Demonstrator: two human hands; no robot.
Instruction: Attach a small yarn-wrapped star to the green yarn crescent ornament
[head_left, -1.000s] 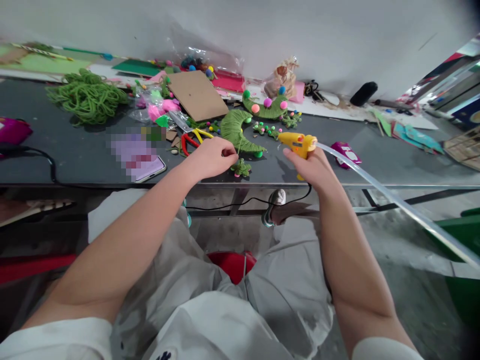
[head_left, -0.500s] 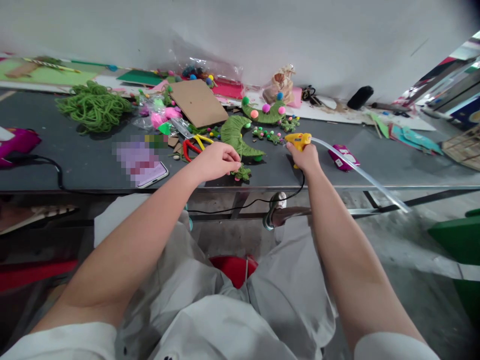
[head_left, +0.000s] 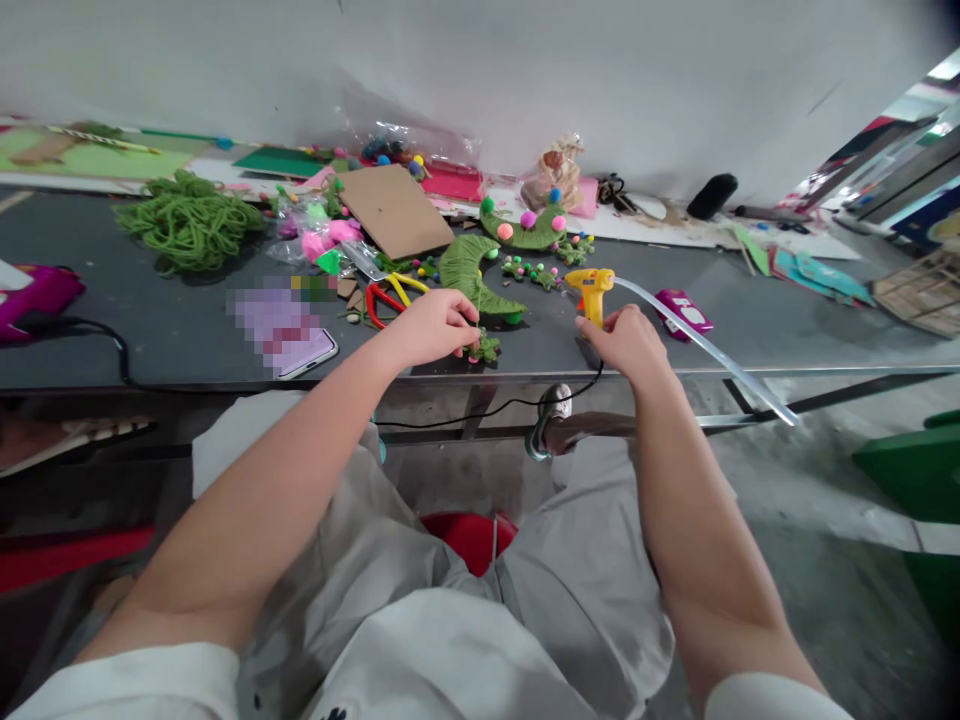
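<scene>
My left hand (head_left: 439,325) is closed in a pinch at a small green yarn piece (head_left: 484,347) near the table's front edge. A thin strand rises from its fingertips. Just behind lies a crescent wrapped in green yarn (head_left: 469,275), with small pompoms on it. My right hand (head_left: 631,340) is at the grip of a yellow glue gun (head_left: 592,290); its fingers are apart and no longer wrapped round the grip, though the thumb is still by the handle's lower end. A long clear glue stick (head_left: 705,335) sticks out of the gun's back, beyond the table edge.
Red and yellow-handled scissors (head_left: 386,298), a phone (head_left: 300,345) and a green yarn heap (head_left: 191,220) lie to the left. Behind are brown cardboard (head_left: 394,210) and a second pompom crescent (head_left: 525,235). A magenta packet (head_left: 684,313) lies right; a black cord hangs below the edge.
My right hand has loosened from the glue gun's body and slid right and down, leaving the gun upright on the table. My left hand has hardly moved.
</scene>
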